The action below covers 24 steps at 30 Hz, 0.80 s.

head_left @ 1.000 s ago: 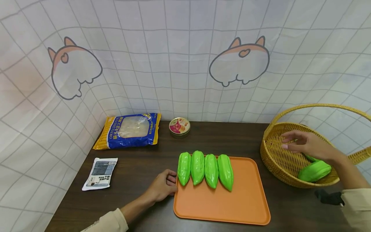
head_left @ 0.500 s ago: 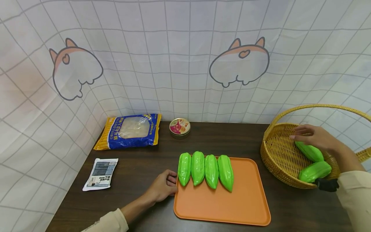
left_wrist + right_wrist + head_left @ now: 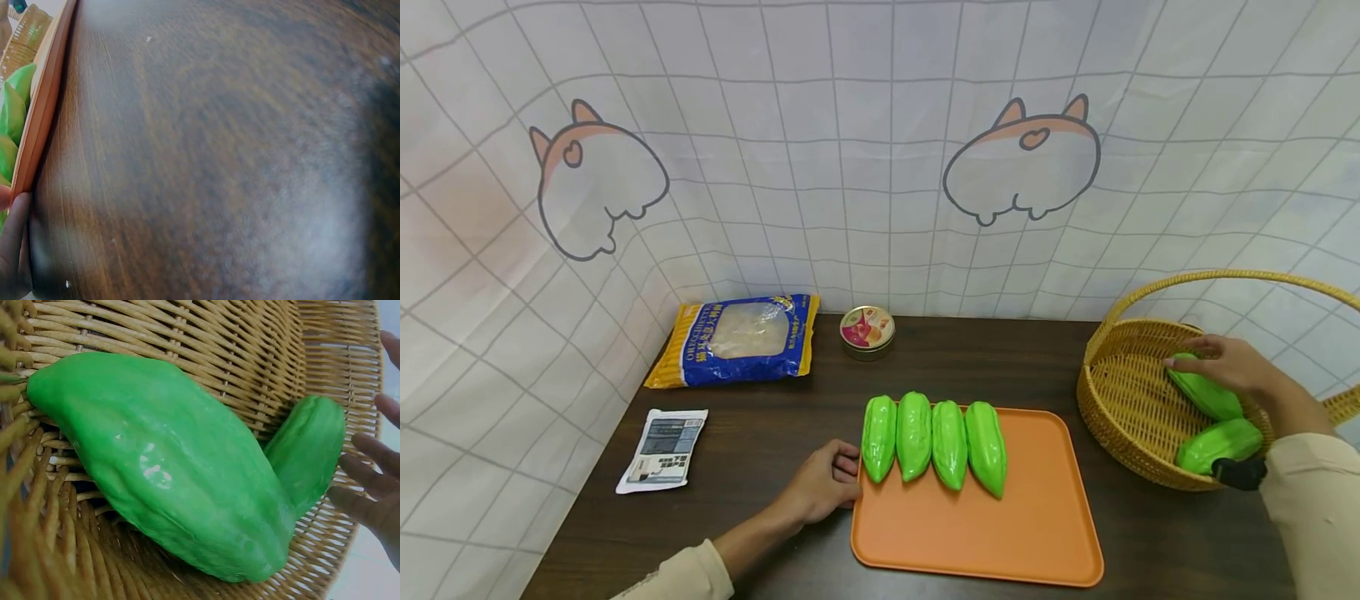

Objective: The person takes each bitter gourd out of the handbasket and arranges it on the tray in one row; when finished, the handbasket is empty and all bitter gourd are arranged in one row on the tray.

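Right grip (image 3: 1236, 367) now farther right, close by the rear green vegetable (image 3: 1212, 395)

The person wears pale beige long sleeves. The left sleeve (image 3: 681, 577) ends in a plain cuff, with faint marks on its cloth too small to read. The right sleeve (image 3: 1311, 500) is the same plain beige, and a small, rounded black piece (image 3: 1240, 473) sits beside its cuff. Left grip (image 3: 822, 483) and right grip (image 3: 1234, 364) are bare, with slim fingers.
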Motion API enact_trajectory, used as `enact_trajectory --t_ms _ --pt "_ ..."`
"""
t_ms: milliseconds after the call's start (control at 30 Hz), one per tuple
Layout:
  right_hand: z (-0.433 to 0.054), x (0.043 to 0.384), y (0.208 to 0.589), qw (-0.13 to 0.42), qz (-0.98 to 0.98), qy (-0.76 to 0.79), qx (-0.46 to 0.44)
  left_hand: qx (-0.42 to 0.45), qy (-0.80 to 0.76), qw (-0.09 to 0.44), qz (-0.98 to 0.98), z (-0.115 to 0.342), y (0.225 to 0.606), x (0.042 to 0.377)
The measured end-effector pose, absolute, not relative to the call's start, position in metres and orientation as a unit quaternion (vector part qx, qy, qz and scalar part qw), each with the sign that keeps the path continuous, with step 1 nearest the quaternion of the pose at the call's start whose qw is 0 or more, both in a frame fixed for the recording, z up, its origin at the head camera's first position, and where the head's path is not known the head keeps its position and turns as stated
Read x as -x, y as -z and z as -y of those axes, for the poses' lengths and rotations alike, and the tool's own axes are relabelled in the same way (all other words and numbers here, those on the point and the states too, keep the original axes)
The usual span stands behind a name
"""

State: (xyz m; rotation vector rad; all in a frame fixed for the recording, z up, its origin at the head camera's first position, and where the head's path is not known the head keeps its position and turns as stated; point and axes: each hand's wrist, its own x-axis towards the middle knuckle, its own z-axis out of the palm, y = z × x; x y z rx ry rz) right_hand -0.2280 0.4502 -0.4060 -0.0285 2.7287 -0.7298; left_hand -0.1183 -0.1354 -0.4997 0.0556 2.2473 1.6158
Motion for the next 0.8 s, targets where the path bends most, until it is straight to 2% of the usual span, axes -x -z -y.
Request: enact_trajectory --t_ms 467,800 --pt "-0.459 0.235 0.408 0.153 -0.957 0.246 0.021 -0.018 -0.572 0.186 -0.799 0.136 0.500 0.119" --pt "-0.463 0.240 0.416 0.176 -0.959 0.215 0.048 -0.016 -0.570 0.190 -0.799 0.135 0.499 0.119"
